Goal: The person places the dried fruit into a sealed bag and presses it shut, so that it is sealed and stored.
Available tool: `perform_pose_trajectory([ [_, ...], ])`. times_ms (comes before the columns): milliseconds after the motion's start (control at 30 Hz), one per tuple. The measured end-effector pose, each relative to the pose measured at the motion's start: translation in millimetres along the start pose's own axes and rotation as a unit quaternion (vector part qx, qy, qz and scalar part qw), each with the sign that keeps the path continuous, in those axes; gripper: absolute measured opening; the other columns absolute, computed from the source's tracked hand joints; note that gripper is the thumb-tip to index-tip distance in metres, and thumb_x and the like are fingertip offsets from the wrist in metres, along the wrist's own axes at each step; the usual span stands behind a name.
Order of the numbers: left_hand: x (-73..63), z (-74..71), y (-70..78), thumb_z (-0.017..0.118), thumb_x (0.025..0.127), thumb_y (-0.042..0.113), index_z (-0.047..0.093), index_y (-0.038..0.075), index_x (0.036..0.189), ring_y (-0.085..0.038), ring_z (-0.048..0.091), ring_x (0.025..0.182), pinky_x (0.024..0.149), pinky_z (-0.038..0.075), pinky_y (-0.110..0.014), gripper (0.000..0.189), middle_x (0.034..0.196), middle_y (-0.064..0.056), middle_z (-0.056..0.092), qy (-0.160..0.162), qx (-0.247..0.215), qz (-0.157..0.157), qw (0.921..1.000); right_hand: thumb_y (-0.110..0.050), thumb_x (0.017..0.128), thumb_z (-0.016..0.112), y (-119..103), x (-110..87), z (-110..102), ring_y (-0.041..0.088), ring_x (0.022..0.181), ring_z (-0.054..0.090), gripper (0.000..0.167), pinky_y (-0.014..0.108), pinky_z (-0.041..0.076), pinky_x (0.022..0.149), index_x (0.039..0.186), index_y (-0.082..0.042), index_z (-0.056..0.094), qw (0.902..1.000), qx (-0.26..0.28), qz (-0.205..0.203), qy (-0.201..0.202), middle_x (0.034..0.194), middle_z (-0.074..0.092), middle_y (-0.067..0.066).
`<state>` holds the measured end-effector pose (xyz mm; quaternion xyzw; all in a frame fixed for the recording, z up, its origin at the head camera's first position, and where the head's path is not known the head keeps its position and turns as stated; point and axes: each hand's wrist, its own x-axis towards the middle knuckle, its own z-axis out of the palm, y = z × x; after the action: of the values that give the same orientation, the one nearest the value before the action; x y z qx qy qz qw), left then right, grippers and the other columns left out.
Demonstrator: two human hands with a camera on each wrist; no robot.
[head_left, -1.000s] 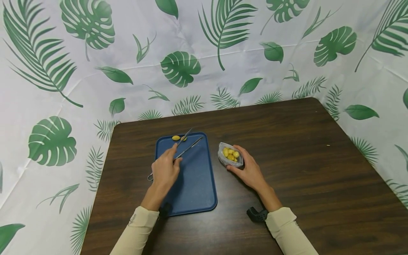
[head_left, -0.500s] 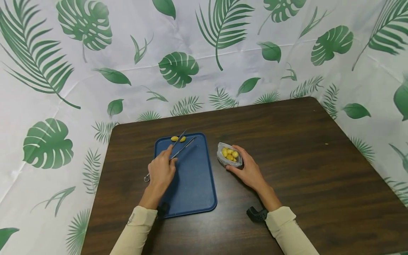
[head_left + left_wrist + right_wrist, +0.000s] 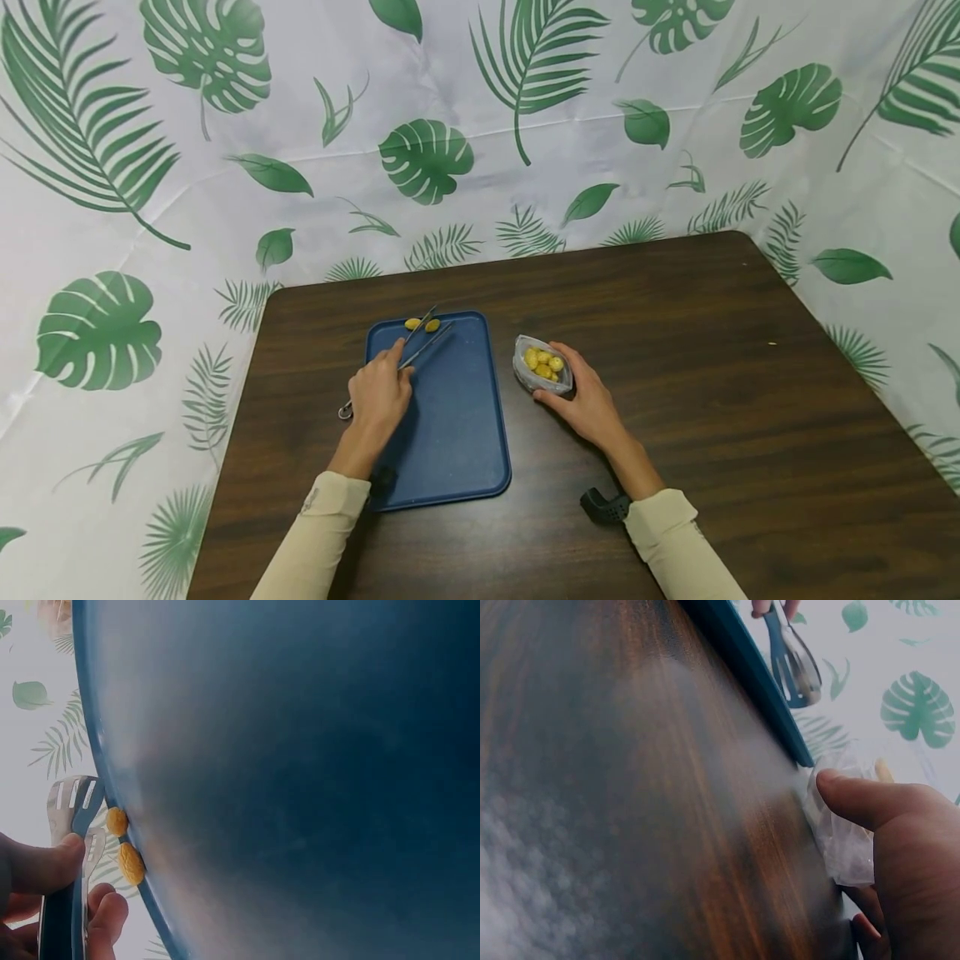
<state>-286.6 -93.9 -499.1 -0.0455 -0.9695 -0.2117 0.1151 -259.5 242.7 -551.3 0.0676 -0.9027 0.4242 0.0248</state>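
Note:
In the head view my left hand point(image 3: 378, 396) grips metal tongs point(image 3: 429, 342), their arms apart and tips near the far end of a blue tray point(image 3: 457, 417). Two small yellow oval pieces lie there, a left piece point(image 3: 412, 323) and a right piece point(image 3: 432, 326). One tong arm passes between them in this view, with nothing visibly pinched. The left wrist view shows slotted tong ends point(image 3: 61, 821) beside the pieces. My right hand point(image 3: 588, 408) holds a clear plastic bag point(image 3: 534, 382) upright, thumb and fingers round its sides. Several yellow pieces point(image 3: 543, 367) sit inside the bag.
The tray and bag rest on a dark wooden table point(image 3: 712, 375), with the bag to the right of the tray. A leaf-patterned cloth point(image 3: 495, 133) hangs behind the table. Close to the table's right edge lies a tiny pale scrap point(image 3: 772, 343).
My left hand and the tongs have shifted left, so the tips moved from over the right piece to between the two pieces. The right hand keeps its hold on the bag.

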Motion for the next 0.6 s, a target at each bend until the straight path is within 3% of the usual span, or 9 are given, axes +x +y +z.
perform_pose_trajectory([
  [600, 5.6, 1.5, 0.6, 0.067, 0.098, 0.017, 0.066, 0.009, 0.139, -0.045, 0.073, 0.085, 0.067, 0.056, -0.059, 0.041, 0.114, -0.020, 0.076, -0.020, 0.017, -0.023, 0.9994, -0.041, 0.089, 0.082, 3.9, 0.8, 1.0, 0.041, 0.142, 0.047, 0.085, 0.068, 0.038, 0.109, 0.159, -0.027, 0.036, 0.9999, 0.000, -0.014, 0.004, 0.160, 0.046, 0.009],
])
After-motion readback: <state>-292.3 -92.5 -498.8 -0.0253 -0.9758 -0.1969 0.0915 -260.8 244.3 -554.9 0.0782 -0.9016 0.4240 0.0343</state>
